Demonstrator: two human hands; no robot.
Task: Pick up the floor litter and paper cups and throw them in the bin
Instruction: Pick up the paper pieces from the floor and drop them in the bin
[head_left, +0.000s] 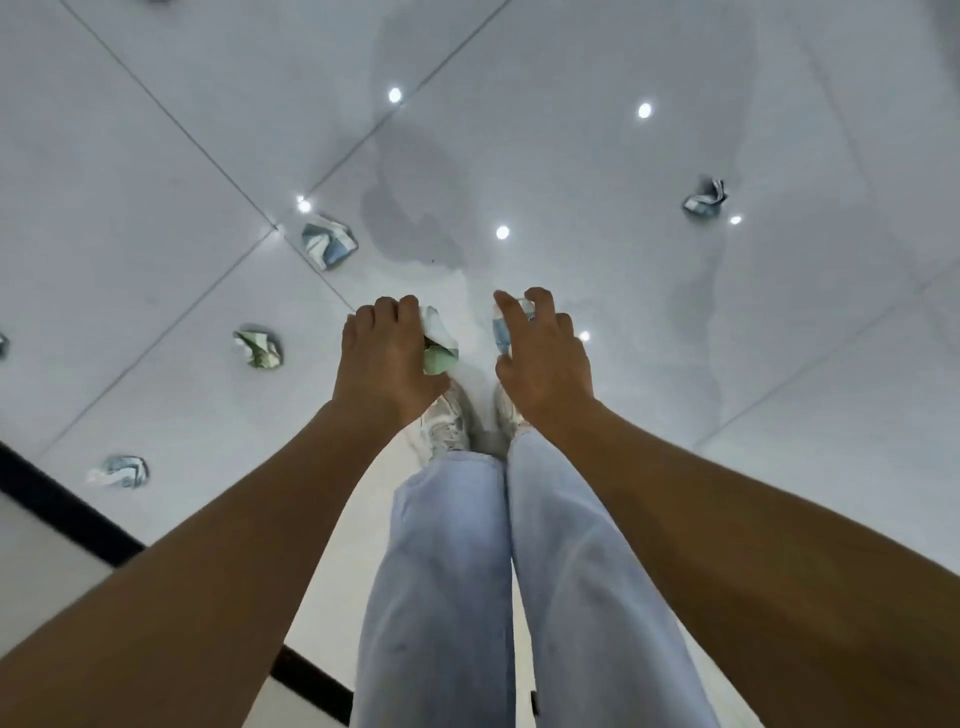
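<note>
Both arms stretched down toward the glossy white tiled floor (571, 171), just ahead of the pale sneakers (449, 426) and light jeans (447, 571).

Left hand (387, 358) curled round a crumpled white-and-green paper wad (440, 345): creased, folded in on itself, green patch low, white flaps above. Wad poking out on the inner side of the hand, fingers (395, 312) wrapped over its top, thumb side tucked under. Firmly grasped.

Right hand (543, 358) on a crumpled white-and-blue wad (503, 330): pale blue print, squashed narrow. Index finger lying along its top, thumb below, other fingers curled behind. Pinched between thumb and fingers, most of the wad hidden by the hand. Cannot tell whether either wad is clear of the floor.

More litter scattered across the tiles, all well apart from both hands. Blue-and-white wad (328, 243) beside the tile joint crossing, up and left of the left hand. Green-and-white wad (258, 348) further left, level with the hands. Blurred blue-and-white wad (122, 472) near the black strip (62, 509) along the floor's left edge. One more blue-and-white wad (705, 200) far toward the right side. Ceiling lights mirrored as bright dots on the tiles, plus a faint grey damp-looking patch (410, 208) ahead of the hands.
</note>
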